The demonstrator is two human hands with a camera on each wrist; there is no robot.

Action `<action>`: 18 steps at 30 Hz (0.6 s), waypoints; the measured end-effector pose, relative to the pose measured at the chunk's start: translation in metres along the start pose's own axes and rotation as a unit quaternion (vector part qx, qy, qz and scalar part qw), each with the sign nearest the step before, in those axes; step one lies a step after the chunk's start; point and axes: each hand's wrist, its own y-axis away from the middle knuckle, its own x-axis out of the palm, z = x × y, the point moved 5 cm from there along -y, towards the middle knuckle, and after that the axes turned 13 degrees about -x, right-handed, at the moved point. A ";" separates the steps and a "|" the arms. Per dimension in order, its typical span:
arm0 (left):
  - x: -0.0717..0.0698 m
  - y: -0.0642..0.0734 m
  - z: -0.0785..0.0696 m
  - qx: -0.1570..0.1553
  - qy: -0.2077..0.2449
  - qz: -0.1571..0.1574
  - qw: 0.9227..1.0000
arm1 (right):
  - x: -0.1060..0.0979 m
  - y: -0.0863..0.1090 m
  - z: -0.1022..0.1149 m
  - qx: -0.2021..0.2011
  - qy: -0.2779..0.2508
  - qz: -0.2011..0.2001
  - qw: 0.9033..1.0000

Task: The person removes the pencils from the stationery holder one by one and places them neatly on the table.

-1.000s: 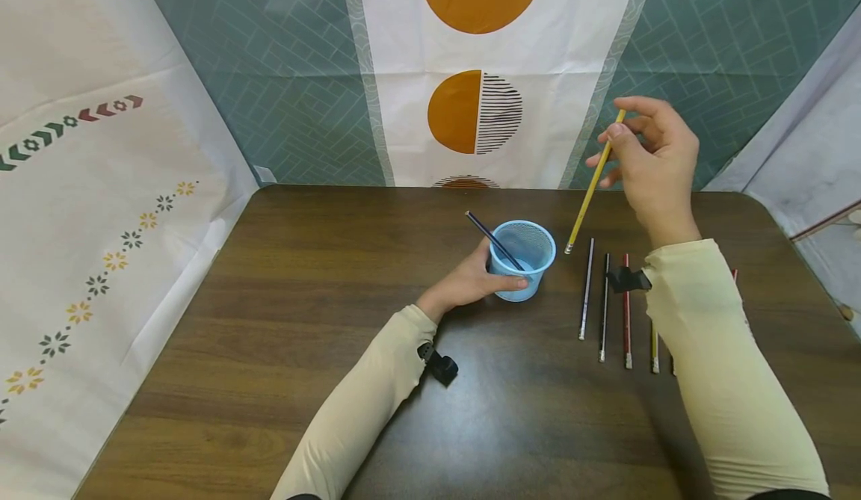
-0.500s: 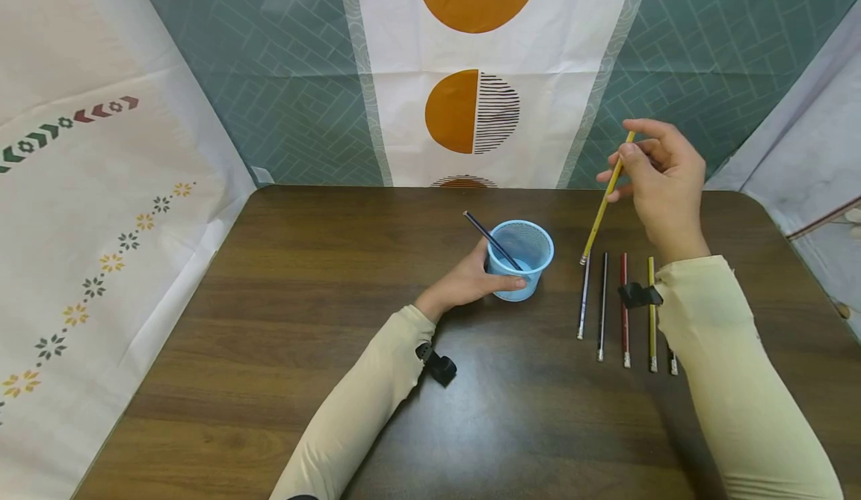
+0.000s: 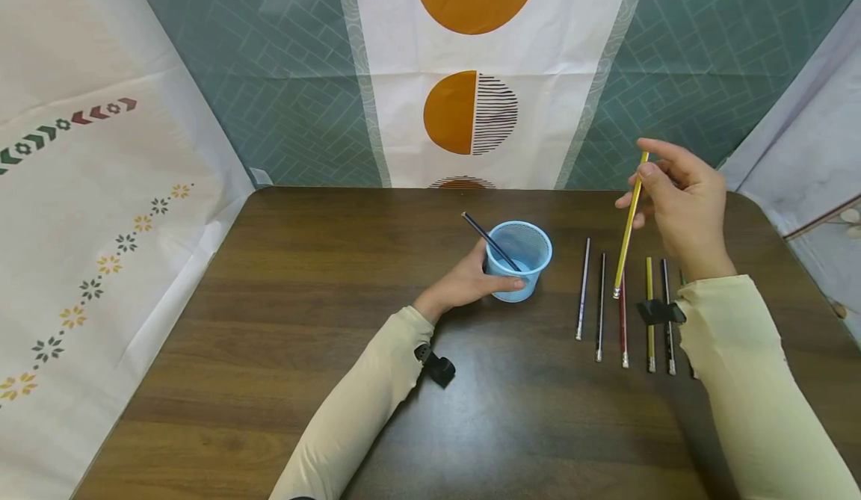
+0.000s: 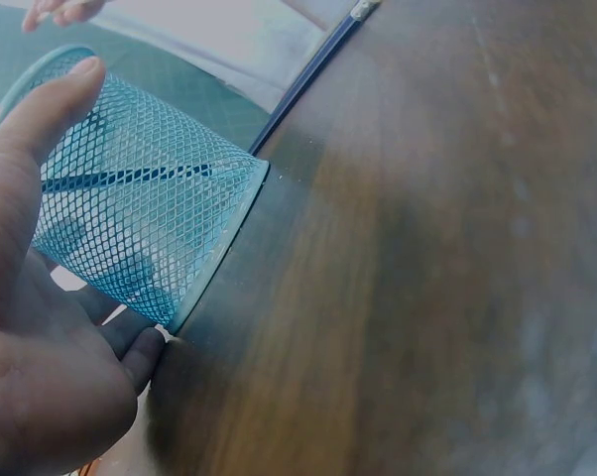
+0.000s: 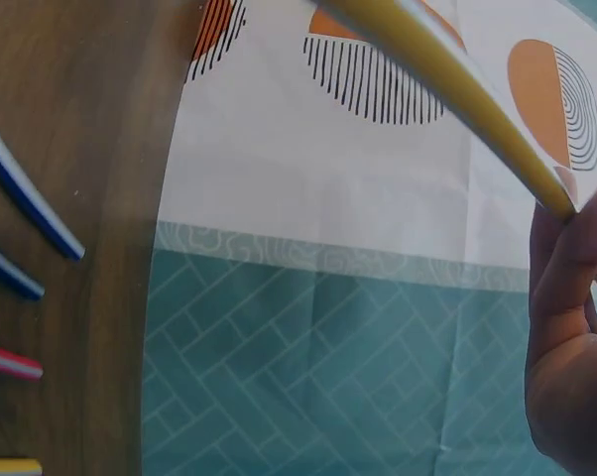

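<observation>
A light blue mesh pencil cup [image 3: 516, 261] stands on the table, and my left hand [image 3: 471, 276] grips it round its near left side, thumb across the front. In the left wrist view the mesh cup [image 4: 150, 188] shows a dark pencil through its wall. That dark pencil [image 3: 486, 235] leans out over the cup's left rim. My right hand [image 3: 686, 201] pinches a yellow pencil [image 3: 631, 225] by its upper end, eraser end down, above the row of pencils. The right wrist view shows the yellow pencil [image 5: 457, 79] close up, between thumb and fingers of the right hand [image 5: 576, 327].
Several pencils lie side by side right of the cup, among them a pale one [image 3: 583, 291], a dark one [image 3: 601, 309], a red one [image 3: 624, 328] and another yellow one [image 3: 650, 335]. The right forearm partly covers the row. A patterned cloth [image 3: 303, 74] hangs behind the wooden table [image 3: 303, 298].
My right hand has moved right and down with the yellow pencil, from near the cup to above the lying pencils. The left hand keeps its hold on the cup.
</observation>
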 end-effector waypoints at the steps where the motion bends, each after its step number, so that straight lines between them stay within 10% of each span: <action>1: 0.000 0.000 0.000 0.001 -0.001 0.000 1.000 | -0.002 0.001 0.000 0.008 0.001 0.001 1.000; 18: 0.001 0.000 -0.001 0.006 -0.004 0.003 1.000 | -0.047 0.019 0.018 0.019 -0.015 0.003 1.000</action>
